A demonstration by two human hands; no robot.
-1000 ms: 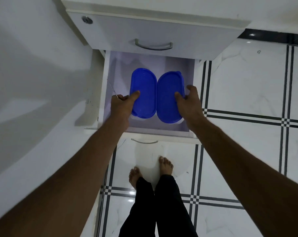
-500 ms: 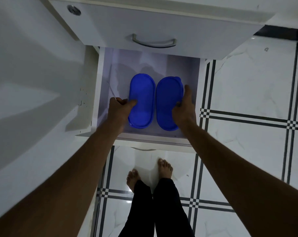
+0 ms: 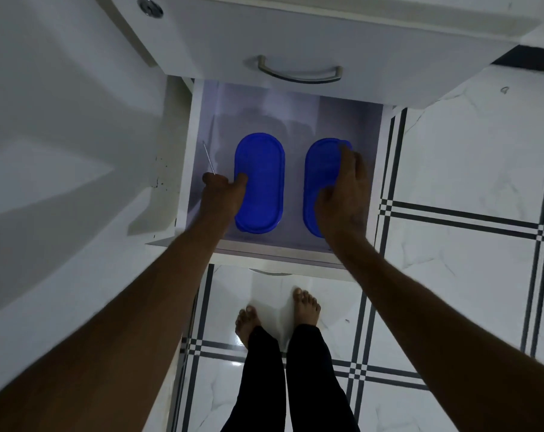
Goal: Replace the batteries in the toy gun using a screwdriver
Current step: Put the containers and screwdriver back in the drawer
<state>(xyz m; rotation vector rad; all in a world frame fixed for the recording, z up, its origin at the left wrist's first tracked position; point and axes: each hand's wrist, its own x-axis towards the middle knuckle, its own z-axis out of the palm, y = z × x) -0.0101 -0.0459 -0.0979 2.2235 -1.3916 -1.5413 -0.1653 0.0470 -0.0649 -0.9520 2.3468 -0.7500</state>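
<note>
A lower drawer [image 3: 189, 194] is pulled out, with two oval boxes with blue lids lying in it. The left blue box [image 3: 261, 185] and the right blue box [image 3: 319, 173] lie apart with a gap between them. My left hand [image 3: 222, 194] is closed around a thin metal screwdriver shaft [image 3: 209, 159] that sticks out past the knuckles, and its thumb rests on the left box's lid. My right hand [image 3: 345, 194] lies over the right box and grips its lid and outer edge. No toy gun or batteries are in sight.
A shut upper drawer [image 3: 295, 29] with a metal handle [image 3: 298, 73] overhangs the back of the open one. A white counter [image 3: 61, 151] runs along the left. My bare feet [image 3: 277, 316] stand on white tiles with dark lines [image 3: 467, 219] just in front of the drawer.
The two blue boxes were side by side and touching; now they are apart, the right one shifted right under my right hand. The view has moved closer to the drawer.
</note>
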